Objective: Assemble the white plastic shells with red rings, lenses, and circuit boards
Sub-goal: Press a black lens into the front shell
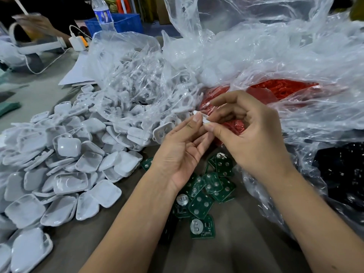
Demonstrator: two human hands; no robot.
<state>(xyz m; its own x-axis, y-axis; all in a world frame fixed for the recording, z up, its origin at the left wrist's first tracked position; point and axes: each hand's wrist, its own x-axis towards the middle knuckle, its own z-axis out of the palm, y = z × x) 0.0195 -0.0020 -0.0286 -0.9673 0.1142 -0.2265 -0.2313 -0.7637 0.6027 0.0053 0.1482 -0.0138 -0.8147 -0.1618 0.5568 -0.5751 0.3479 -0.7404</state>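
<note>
A small white plastic shell [202, 117] is held edge-on between both hands over the table's middle. My left hand [181, 152] holds it from below with thumb and fingers. My right hand [250, 131] pinches its right side, fingers curled. Green circuit boards [204, 196] lie scattered under my wrists. Red rings [283, 89] fill a clear bag behind my hands. A big pile of white shells [65, 164] covers the left of the table. Another white shell [162, 133] with holes lies just left of my left hand.
Clear plastic bags [256, 56] of white parts rise behind and to the right. A bag of dark parts [342, 170] sits at the right edge. At the back left are a water bottle [102, 12], a blue crate [126, 23], a charger [77, 42] and another person's hand [33, 22].
</note>
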